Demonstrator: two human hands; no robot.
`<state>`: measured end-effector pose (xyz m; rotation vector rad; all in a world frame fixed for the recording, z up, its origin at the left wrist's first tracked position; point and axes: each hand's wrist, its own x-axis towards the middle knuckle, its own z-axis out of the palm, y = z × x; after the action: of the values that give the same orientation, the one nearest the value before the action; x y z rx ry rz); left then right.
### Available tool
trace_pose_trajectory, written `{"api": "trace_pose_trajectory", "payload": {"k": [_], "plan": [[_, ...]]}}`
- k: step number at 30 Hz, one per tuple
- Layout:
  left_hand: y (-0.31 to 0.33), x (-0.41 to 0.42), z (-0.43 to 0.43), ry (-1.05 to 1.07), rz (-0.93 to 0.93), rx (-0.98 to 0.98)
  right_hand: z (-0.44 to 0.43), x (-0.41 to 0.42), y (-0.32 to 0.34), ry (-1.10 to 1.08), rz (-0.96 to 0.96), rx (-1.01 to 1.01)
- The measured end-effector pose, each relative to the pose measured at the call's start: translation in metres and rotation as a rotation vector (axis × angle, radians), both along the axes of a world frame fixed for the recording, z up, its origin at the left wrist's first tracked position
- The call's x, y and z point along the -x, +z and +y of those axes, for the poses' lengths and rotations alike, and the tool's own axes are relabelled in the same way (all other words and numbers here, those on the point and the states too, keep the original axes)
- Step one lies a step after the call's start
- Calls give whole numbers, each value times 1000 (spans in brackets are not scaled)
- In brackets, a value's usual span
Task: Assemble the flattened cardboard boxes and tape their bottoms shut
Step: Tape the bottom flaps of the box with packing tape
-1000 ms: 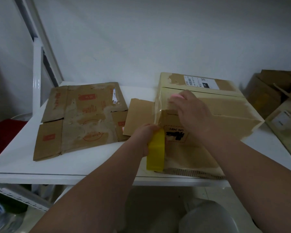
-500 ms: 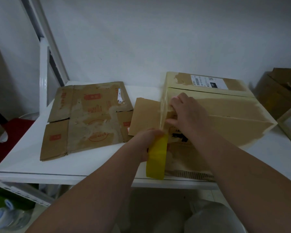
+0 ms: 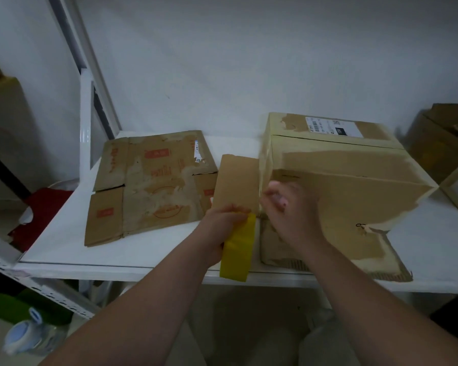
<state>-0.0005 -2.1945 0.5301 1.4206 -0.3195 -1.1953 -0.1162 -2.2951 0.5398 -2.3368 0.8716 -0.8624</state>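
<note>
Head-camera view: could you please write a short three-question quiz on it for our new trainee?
1. True or false: the person's left grip holds the yellow tape roll.
2. Where does the flattened brown cardboard box lie? A) left of the assembled brown cardboard box; B) on top of it; C) on the floor.
3. Fill in: both boxes rest on a ___ table.
Key: 1 true; 2 A; 3 white.

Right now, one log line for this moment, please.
left hand grips yellow tape roll | right hand at assembled box edge | flattened box untouched
</note>
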Motion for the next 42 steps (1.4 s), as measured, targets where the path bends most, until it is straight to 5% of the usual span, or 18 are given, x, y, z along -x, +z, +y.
{"api": "trace_pose_trajectory", "payload": {"k": [2,5,11,23,30,42], "plan": [[1,5,5,18,-9,30,13,3,-6,11,-14,-416],[1,9,10,29,-72,26,26,3,-13,47,-89,-654],[-2,10,18,26,-159,29,33,-9,-19,-68,-153,-650],[-5,0,27,198,-435,116,40,-19,-22,-146,-292,-961],[-4,1,32,61,-772,152,42,-22,-25,-115,-306,-1004],[6,2,29,14,-898,20,48,-17,-20,-63,-291,-972]]}}
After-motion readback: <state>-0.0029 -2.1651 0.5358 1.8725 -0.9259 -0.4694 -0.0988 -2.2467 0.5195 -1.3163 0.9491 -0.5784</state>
